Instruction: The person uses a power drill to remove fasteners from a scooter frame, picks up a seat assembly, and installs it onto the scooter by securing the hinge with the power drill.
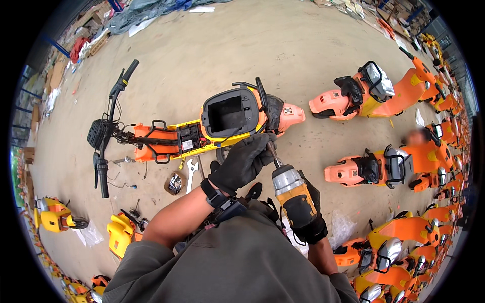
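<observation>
My right hand (pixel 309 228), in a black glove, grips a yellow and black power driver (pixel 298 202) with a silver nose, pointing away from me. The fingers of my left hand (pixel 238 164), also black-gloved, close around the metal socket bit (pixel 273 153) at its front; the fingertips are partly hidden. Just beyond my hands stands a partly stripped orange and yellow scooter (pixel 189 146). Its open black seat box (pixel 230 113) faces up, and its handlebar (pixel 107 132) lies to the left.
An open-end wrench (pixel 191 174) and a small box of hardware (pixel 175 183) lie on the floor near my left forearm. Orange scooters (pixel 391 96) stand to the right, with many more behind. A person (pixel 417 137) is among them. A yellow scooter (pixel 56 216) is at left.
</observation>
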A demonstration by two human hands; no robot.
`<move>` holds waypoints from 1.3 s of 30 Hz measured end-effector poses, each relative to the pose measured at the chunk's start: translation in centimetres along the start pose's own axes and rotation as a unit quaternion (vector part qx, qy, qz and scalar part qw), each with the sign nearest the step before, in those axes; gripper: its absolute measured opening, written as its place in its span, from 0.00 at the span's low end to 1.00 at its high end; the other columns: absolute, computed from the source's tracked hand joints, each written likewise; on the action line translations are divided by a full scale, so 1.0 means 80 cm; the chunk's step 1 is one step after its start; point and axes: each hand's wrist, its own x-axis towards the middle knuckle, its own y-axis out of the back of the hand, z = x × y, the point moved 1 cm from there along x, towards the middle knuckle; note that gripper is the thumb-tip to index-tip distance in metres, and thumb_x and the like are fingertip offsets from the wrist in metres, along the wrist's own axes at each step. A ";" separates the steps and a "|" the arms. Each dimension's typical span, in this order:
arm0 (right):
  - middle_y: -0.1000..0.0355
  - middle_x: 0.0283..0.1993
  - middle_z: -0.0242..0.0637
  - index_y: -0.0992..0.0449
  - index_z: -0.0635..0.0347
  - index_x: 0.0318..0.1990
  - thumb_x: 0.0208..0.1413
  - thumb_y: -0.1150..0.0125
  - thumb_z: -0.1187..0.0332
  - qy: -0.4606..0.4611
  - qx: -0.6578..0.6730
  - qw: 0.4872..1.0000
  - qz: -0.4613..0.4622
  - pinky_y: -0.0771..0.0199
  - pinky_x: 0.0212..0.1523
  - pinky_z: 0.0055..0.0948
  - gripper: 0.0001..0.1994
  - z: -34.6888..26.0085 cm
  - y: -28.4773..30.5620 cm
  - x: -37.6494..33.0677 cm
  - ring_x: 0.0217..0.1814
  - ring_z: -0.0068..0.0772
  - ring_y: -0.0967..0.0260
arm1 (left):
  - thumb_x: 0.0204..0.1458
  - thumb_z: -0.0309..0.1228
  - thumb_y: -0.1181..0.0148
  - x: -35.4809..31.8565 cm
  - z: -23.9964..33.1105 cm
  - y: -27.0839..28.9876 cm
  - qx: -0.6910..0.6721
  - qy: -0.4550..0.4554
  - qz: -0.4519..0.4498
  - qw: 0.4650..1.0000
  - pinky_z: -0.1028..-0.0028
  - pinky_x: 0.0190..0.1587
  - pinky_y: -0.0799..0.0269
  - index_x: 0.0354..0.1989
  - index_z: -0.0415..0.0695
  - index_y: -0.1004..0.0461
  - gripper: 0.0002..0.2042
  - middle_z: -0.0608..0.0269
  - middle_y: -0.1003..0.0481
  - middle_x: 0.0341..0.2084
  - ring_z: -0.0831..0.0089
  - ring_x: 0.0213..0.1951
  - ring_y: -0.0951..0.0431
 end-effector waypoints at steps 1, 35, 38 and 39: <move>0.27 0.51 0.41 0.33 0.58 0.57 0.70 0.62 0.51 0.000 -0.057 0.998 -0.002 0.25 0.53 0.31 0.22 -0.001 0.000 0.001 0.51 0.33 0.26 | 0.64 0.36 0.47 -0.002 -0.001 -0.001 -0.004 -0.003 0.022 1.000 0.79 0.43 0.24 0.50 0.39 0.27 0.14 0.69 0.25 0.34 0.82 0.36 0.23; 0.24 0.45 0.35 0.26 0.64 0.50 0.56 0.42 0.78 0.023 -0.326 0.939 0.104 0.23 0.45 0.26 0.14 0.157 0.027 0.275 0.45 0.28 0.24 | 0.63 0.34 0.49 0.189 -0.024 0.285 -0.106 0.055 0.247 0.962 0.77 0.33 0.31 0.33 0.43 0.27 0.09 0.69 0.29 0.25 0.79 0.27 0.29; 0.23 0.45 0.36 0.26 0.64 0.50 0.53 0.40 0.78 0.030 -0.445 0.892 0.077 0.23 0.47 0.27 0.16 0.168 0.036 0.296 0.47 0.28 0.24 | 0.63 0.33 0.49 0.208 -0.042 0.324 -0.063 0.060 0.257 0.962 0.76 0.33 0.30 0.33 0.43 0.27 0.09 0.68 0.29 0.25 0.77 0.27 0.29; 0.23 0.46 0.36 0.26 0.64 0.50 0.52 0.39 0.77 0.035 -0.500 0.863 0.056 0.24 0.47 0.27 0.16 0.165 0.036 0.303 0.47 0.28 0.24 | 0.62 0.35 0.48 0.217 -0.048 0.331 -0.219 0.106 0.308 0.920 0.75 0.33 0.30 0.33 0.43 0.26 0.10 0.67 0.28 0.25 0.75 0.27 0.28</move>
